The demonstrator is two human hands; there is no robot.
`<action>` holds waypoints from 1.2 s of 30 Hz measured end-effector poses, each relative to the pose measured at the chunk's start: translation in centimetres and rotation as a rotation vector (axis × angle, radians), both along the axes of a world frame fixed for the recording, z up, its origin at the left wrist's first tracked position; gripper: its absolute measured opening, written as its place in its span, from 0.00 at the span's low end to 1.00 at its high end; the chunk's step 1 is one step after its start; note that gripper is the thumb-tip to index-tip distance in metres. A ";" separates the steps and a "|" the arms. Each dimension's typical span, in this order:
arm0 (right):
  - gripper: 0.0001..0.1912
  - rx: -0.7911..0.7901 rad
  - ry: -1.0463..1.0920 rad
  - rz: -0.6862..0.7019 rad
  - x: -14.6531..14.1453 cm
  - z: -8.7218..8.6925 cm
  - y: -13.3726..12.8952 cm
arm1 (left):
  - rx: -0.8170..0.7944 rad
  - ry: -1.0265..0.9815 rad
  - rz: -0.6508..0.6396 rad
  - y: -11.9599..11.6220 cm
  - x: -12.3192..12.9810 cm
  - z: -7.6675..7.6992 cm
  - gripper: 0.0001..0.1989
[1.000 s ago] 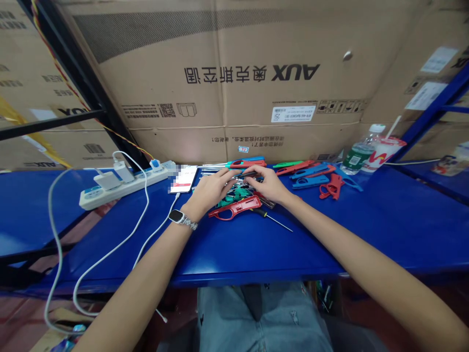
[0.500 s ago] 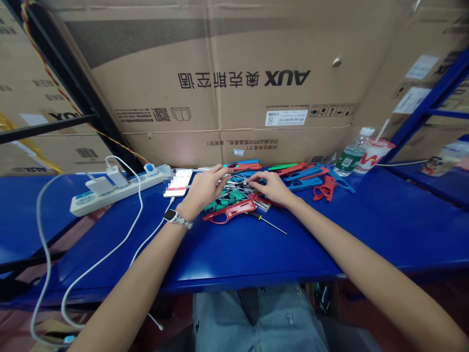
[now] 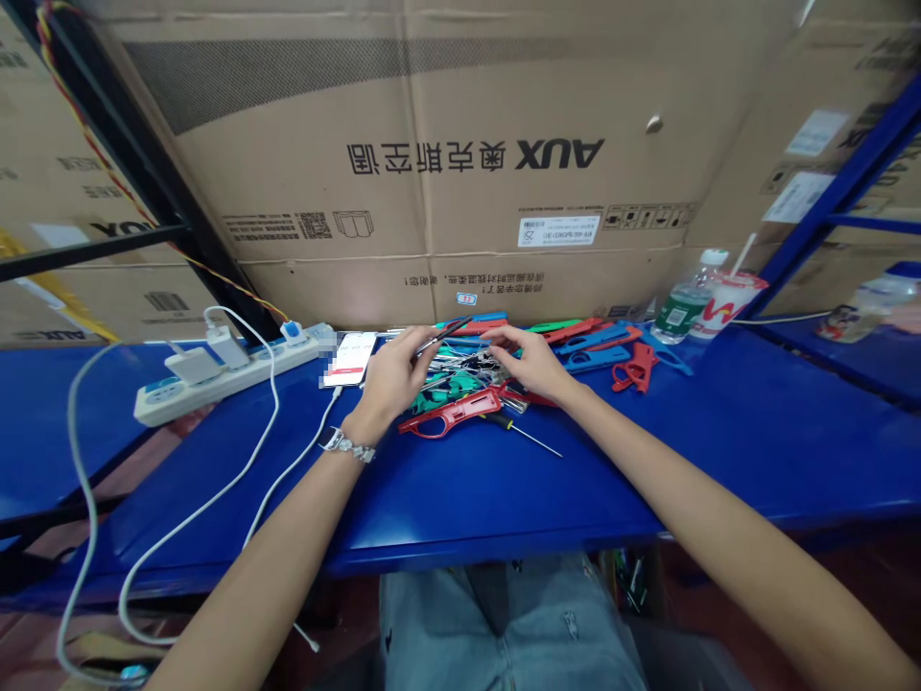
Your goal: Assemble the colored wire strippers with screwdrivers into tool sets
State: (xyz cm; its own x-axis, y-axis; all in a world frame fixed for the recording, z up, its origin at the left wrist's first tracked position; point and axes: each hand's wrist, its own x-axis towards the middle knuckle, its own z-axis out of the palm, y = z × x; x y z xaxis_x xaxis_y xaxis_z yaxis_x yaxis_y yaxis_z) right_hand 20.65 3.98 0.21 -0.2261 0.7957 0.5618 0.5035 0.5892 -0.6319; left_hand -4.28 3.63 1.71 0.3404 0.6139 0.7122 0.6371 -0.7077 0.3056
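My left hand (image 3: 394,369), with a metal-banded watch at the wrist, is closed around a slim dark pen-like tool (image 3: 447,332) whose tip points up and to the right. My right hand (image 3: 536,363) is curled over the pile with thumb and forefinger close together; whatever is between them is too small to make out. Between and below both hands lie thin metal parts (image 3: 467,360) and small green plastic pieces (image 3: 447,390). A red gun-shaped plastic shell (image 3: 453,415) lies in front, beside a screwdriver (image 3: 531,438) with a black and yellow handle.
Blue shells (image 3: 597,359) and a red shell (image 3: 634,367) lie to the right, near a water bottle (image 3: 676,312) and a drink cup (image 3: 723,305). A phone (image 3: 350,359) and a power strip (image 3: 237,369) with white cables are on the left. A large carton (image 3: 467,211) stands behind.
My left hand has tilted, raising the dark tool's tip away from the parts. My right hand has drawn slightly apart from it, staying above the pile. The view has shifted a little.
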 end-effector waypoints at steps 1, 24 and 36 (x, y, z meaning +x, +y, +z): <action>0.13 0.003 -0.027 0.001 0.1 -0.1 0.1 | -0.001 -0.020 0.000 0.0 0.0 0.0 0.11; 0.19 -0.114 -0.024 -0.050 0.3 -0.4 -0.2 | -0.033 -0.121 -0.049 -0.3 0.9 -0.1 0.10; 0.34 -0.205 -0.102 0.019 2.5 -0.4 0.7 | -0.043 -0.005 -0.005 -0.1 0.2 -0.9 0.12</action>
